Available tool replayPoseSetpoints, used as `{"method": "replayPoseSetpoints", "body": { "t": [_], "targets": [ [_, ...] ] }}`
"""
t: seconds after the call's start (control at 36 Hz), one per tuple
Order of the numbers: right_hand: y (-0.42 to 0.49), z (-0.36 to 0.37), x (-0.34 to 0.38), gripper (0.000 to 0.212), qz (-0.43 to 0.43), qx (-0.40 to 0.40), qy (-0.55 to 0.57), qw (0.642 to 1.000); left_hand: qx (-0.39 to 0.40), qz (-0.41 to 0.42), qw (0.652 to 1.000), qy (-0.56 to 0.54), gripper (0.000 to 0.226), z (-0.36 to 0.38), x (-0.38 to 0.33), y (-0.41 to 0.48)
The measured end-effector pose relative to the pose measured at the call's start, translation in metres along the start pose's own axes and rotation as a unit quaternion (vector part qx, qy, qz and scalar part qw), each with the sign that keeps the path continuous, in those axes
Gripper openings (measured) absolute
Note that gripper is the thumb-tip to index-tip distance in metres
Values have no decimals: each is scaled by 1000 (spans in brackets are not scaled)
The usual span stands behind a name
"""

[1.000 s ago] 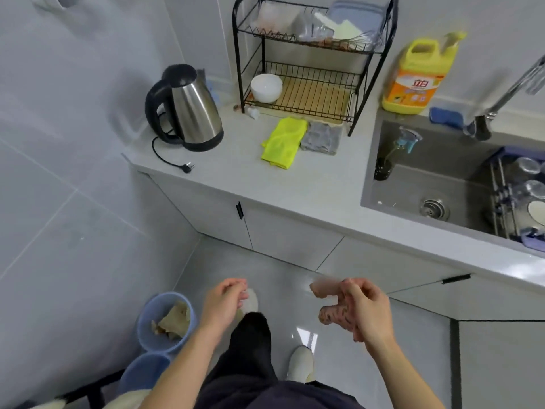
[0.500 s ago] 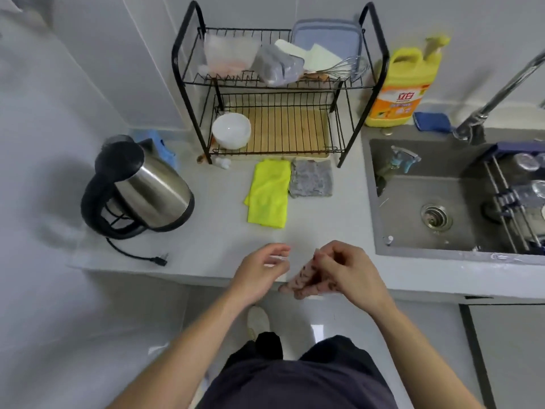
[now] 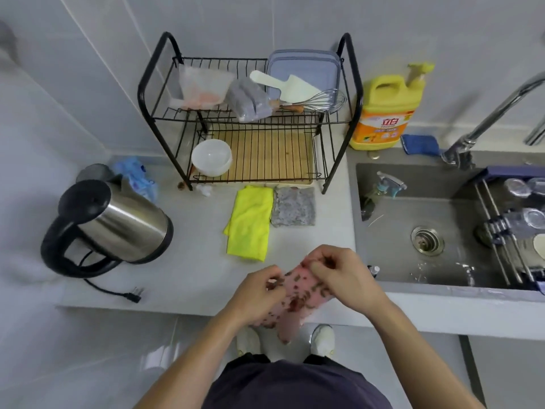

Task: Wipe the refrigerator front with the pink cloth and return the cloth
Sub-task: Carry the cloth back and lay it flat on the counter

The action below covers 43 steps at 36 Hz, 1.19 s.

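Note:
The pink cloth point(image 3: 298, 299), patterned with dark spots, is stretched between both hands over the front edge of the grey counter point(image 3: 188, 267). My left hand point(image 3: 256, 293) pinches its left edge. My right hand point(image 3: 342, 276) pinches its upper right edge. The lower end of the cloth hangs below the counter edge. No refrigerator is in view.
A yellow cloth point(image 3: 250, 222) and a grey cloth point(image 3: 293, 206) lie just beyond the hands. A steel kettle point(image 3: 115, 228) stands at left, its plug point(image 3: 137, 293) loose. A black dish rack point(image 3: 250, 122) stands behind, the sink point(image 3: 436, 222) lies to the right, with a detergent bottle point(image 3: 386, 113).
The view has swung from the floor up to the counter. Both hands rose to the counter edge, and the left hand took hold of the cloth, which is now spread between them.

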State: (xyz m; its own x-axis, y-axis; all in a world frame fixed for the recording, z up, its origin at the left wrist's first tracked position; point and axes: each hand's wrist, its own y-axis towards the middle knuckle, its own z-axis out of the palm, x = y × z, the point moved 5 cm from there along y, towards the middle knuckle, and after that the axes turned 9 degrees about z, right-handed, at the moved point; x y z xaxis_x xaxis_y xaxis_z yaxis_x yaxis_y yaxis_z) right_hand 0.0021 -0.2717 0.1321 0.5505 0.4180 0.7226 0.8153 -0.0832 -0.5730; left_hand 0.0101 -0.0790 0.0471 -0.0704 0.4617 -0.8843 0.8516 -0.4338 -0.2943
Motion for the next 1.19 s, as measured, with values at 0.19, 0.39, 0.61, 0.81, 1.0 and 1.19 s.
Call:
{"method": "replayPoseSetpoints", "body": {
  "t": [0.19, 0.39, 0.61, 0.81, 1.0, 1.19],
  "targets": [
    [15, -20, 8, 17, -63, -26, -35, 997, -6, 32, 999, -11, 27, -6, -15, 12],
    [23, -26, -2, 17, -116, -57, -174, 976, -20, 31, 999, 18, 58, -18, -1, 17],
    [32, -29, -21, 25, -73, -123, -319, 937, -7, 40, 999, 6, 31, -11, -6, 21],
    [38, -33, -46, 46, -10, -89, -318, 944, -6, 50, 983, 178, 24, -28, 3, 25],
    [48, -33, -61, 34, 10, 23, -204, 979, -3, 95, 940, 327, 33, -42, 6, 32],
    [51, -52, -50, 15, -3, -27, -166, 986, -83, 81, 948, 297, 48, -67, -9, 36]
  ]
}}
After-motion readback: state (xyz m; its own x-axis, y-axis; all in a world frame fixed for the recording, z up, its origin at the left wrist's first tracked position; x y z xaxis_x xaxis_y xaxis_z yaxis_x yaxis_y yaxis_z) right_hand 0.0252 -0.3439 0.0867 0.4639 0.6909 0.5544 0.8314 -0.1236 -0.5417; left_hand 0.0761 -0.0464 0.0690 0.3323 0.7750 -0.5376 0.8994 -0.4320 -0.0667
